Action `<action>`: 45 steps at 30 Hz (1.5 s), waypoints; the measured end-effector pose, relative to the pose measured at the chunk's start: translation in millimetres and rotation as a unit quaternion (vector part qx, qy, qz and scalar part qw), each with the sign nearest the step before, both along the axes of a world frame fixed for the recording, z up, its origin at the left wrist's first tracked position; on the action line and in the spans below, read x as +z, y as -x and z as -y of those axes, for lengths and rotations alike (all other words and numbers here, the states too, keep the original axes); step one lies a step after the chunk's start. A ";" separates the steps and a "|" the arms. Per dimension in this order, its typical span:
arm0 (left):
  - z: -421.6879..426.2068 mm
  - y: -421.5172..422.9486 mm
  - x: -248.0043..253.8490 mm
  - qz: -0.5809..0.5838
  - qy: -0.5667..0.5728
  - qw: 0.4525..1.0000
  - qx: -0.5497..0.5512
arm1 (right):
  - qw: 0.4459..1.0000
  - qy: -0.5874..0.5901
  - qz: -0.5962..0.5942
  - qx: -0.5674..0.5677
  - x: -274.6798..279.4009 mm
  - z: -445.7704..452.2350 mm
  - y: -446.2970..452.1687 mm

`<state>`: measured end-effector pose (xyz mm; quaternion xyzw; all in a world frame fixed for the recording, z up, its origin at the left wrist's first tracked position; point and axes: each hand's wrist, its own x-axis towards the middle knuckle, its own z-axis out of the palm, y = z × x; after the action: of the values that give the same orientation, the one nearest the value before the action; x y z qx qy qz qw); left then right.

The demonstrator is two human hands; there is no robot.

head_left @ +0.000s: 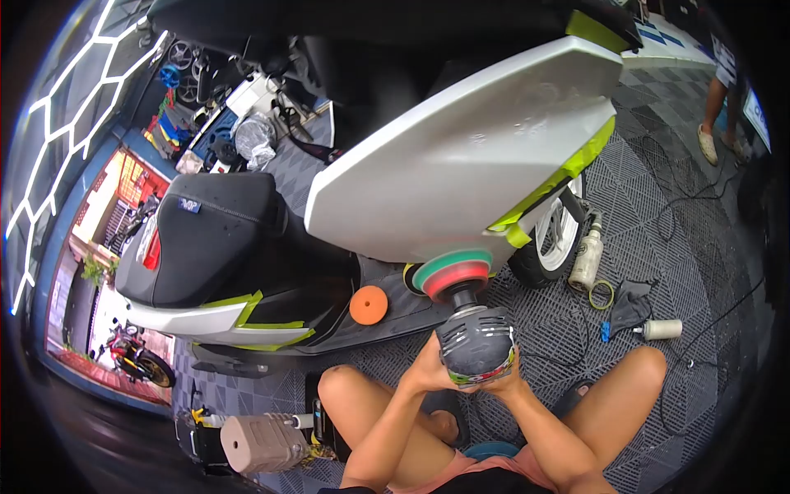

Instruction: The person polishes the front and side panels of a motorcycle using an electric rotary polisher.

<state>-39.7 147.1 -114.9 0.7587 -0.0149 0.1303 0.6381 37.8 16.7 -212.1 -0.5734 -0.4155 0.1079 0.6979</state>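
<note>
Both left hand and right hand are holding a polisher, its pad spinning (blurred) at the panel's lower edge

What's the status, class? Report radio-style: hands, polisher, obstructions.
Left hand and right hand gripping polisher. Buffing pad, motion-blurred, at pale panel's lower edge; contact unclear. Nothing visibly blocking; orange foam pad lies on footboard nearby.
</note>
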 end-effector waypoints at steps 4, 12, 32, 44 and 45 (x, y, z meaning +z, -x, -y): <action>-10.3 13.9 34.5 0.001 0.113 0.993 -0.041 | 0.988 -0.050 0.141 -0.041 62.2 -19.6 -1.7; -12.9 -5.9 10.2 0.036 0.158 0.982 -0.095 | 0.992 0.000 0.122 -0.034 87.0 -1.3 -13.5; 20.7 -30.9 -14.4 0.102 0.189 0.972 -0.098 | 0.982 0.136 0.119 -0.062 77.0 50.5 -26.7; 9.1 -14.2 41.3 0.229 0.098 0.968 -0.007 | 0.949 0.060 0.305 -0.058 125.7 31.3 -28.5; 9.0 -14.4 41.1 0.254 0.082 0.964 -0.022 | 0.936 0.065 0.341 -0.060 146.1 30.8 -27.0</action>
<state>-25.3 138.1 -73.8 0.6453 -0.1824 0.3052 0.6762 64.8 -14.1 -66.0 -0.6438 -0.5851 -0.1092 0.4810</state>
